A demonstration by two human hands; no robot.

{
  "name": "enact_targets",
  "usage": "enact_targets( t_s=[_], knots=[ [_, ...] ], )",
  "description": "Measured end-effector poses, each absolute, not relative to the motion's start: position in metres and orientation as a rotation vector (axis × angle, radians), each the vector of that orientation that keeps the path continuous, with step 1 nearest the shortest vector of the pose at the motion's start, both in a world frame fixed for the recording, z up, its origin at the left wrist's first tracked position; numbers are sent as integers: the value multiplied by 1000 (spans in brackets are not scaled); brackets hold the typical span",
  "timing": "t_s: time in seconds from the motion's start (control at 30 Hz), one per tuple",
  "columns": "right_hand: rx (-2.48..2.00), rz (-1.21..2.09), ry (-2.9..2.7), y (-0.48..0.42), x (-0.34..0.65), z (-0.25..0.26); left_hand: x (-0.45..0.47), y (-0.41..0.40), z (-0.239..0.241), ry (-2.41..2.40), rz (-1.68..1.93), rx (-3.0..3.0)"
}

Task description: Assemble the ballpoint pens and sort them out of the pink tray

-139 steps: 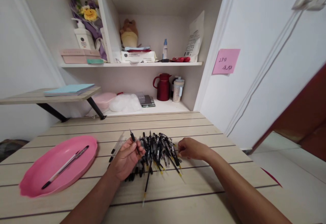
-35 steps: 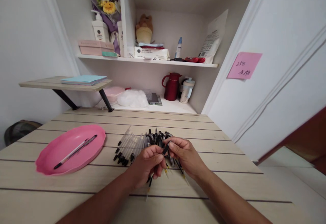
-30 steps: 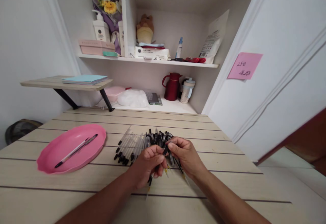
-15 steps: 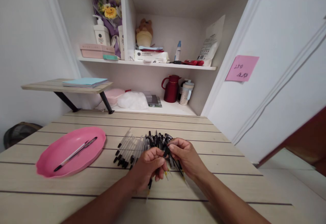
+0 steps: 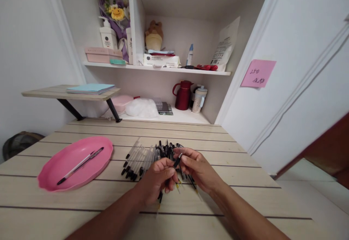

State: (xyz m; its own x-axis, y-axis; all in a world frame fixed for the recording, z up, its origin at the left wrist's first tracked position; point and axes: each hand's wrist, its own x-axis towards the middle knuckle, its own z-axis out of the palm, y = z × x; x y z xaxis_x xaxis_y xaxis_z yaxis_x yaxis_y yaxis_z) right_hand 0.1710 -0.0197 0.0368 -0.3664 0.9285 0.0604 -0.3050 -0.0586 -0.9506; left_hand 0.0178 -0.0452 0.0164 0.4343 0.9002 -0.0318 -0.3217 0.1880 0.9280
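My left hand [image 5: 159, 176] pinches a black pen grip section [image 5: 177, 161] with a shiny pointed tip that angles up to the right. Close by is my right hand [image 5: 197, 165], its index finger and thumb parted around that tip; whether the thumb touches it I cannot tell. Behind my fingers lies a heap of black pen parts [image 5: 166, 148]. Clear pen barrels with black ends [image 5: 136, 160] lie side by side to the left. A thin refill with a yellow section [image 5: 159, 206] shows below my left hand; its upper end is hidden.
On the left of the slatted table [image 5: 109, 218] stands a pink oval tray [image 5: 79, 143] with pens [image 5: 81, 165] in it. A small raised shelf [image 5: 49, 91] bears blue notebooks [image 5: 91, 88]. At the back are a red jug [image 5: 183, 96] and a pale tumbler [image 5: 199, 100].
My right index finger and thumb have come apart from their pinch, baring the shiny tip of the black pen piece. My left hand keeps its hold; the tray and pens stay put.
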Motion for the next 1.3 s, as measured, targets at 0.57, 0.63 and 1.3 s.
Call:
enact_targets(
  t_s=[0.57,0.63,1.3],
  knots=[
    [-726,1587,-1181,-17,167,28,17,-44,16,714,958,1046],
    [-725,1616,-1177,-17,167,29,16,-43,16,700,954,1041],
    [-826,1532,-1231,-11,169,24,14,-39,12,753,970,1039]
  ],
)
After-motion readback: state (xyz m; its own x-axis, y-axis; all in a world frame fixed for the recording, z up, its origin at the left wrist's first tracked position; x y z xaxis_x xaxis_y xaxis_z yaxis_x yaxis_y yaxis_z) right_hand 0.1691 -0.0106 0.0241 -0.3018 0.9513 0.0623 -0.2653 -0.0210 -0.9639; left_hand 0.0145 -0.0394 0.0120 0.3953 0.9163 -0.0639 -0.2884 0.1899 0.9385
